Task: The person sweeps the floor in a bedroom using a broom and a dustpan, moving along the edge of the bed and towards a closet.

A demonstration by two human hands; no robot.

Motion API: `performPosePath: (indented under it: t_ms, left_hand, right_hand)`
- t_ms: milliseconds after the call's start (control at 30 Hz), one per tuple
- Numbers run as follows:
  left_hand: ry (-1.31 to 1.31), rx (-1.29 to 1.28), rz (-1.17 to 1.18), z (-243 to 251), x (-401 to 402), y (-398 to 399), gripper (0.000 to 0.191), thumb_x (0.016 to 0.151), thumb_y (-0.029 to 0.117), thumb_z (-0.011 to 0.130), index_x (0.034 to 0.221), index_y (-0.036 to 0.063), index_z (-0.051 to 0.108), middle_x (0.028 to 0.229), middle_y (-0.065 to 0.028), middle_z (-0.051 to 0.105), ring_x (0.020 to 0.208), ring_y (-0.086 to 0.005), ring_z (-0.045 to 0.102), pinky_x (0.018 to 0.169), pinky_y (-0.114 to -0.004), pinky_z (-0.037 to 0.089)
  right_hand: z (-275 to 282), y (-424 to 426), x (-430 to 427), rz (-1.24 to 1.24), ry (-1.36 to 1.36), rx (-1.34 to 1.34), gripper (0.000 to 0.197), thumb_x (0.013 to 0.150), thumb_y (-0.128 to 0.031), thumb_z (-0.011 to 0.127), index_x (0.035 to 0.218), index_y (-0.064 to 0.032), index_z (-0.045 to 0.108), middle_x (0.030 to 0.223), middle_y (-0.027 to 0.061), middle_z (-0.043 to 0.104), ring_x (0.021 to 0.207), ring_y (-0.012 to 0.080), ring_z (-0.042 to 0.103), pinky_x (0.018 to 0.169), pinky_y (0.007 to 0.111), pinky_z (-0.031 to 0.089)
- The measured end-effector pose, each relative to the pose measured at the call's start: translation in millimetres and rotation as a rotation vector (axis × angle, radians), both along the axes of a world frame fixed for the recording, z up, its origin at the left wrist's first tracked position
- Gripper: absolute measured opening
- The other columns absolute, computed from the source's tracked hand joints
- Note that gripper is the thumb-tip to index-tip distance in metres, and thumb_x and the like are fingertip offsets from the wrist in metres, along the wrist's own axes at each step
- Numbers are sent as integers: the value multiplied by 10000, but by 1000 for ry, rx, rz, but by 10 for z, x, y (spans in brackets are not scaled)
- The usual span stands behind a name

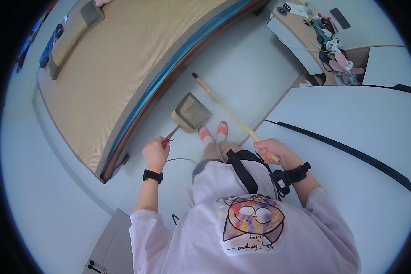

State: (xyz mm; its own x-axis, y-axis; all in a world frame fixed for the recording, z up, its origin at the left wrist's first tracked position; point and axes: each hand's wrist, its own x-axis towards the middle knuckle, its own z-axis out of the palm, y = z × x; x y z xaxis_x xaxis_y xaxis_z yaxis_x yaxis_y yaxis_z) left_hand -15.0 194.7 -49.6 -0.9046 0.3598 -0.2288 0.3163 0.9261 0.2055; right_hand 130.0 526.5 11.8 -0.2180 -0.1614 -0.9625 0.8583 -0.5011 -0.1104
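My left hand is closed around the handle of a beige dustpan. Red material is tied or wrapped on that handle by my fingers. The pan hangs in front of my feet, between them and the bed, with its inside facing up; I cannot tell whether it touches the floor. In my right hand is the near end of a long pale-yellow stick. It slants forward and left past the pan, turning orange-brown towards a black tip. Whether that tip rests on the floor is unclear.
A bed with a woven mat and a wooden frame runs along the left. On the right stand a cluttered desk with a pink-bladed fan and a white cabinet with dark trim. A door is behind at left.
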Motion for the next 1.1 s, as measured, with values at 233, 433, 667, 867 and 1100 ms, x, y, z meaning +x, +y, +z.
performPosePath:
  t_ms: [233,433,667,867,1100]
  left_hand:
    - [-41,-44,69,93,240,-248,138,670,237,627,763,135,627,682,-61,597,621,-241,576,545,-348,452]
    - [15,-32,77,172,258,-493,147,657,251,640,754,141,635,675,-65,600,613,-250,577,544,-345,457]
    - [-1,-27,-24,190,189,-472,119,656,224,620,718,124,635,627,-70,590,583,-250,574,530,-349,456]
    - [-29,-14,-137,145,207,-266,94,654,188,594,709,116,622,636,-80,588,573,-259,570,518,-353,452]
    - [-43,-78,-193,269,44,178,78,667,180,579,679,107,604,622,-82,585,552,-259,570,496,-356,456]
  right_hand:
    - [-215,61,209,197,35,416,222,768,-174,550,766,27,457,514,41,440,353,112,411,293,239,310]
    - [-586,351,417,195,-38,565,181,730,-126,526,753,43,468,538,65,465,378,152,448,308,287,332]
    - [-1271,490,791,144,-115,556,130,724,-115,473,715,13,488,516,67,472,409,167,474,343,302,330]
    - [-1459,111,1313,239,-126,511,127,722,-104,444,669,0,493,508,82,481,391,180,460,353,315,339]
    - [-1016,-420,1177,-25,-141,136,151,758,-106,489,640,-17,463,463,54,448,351,160,435,314,287,346]
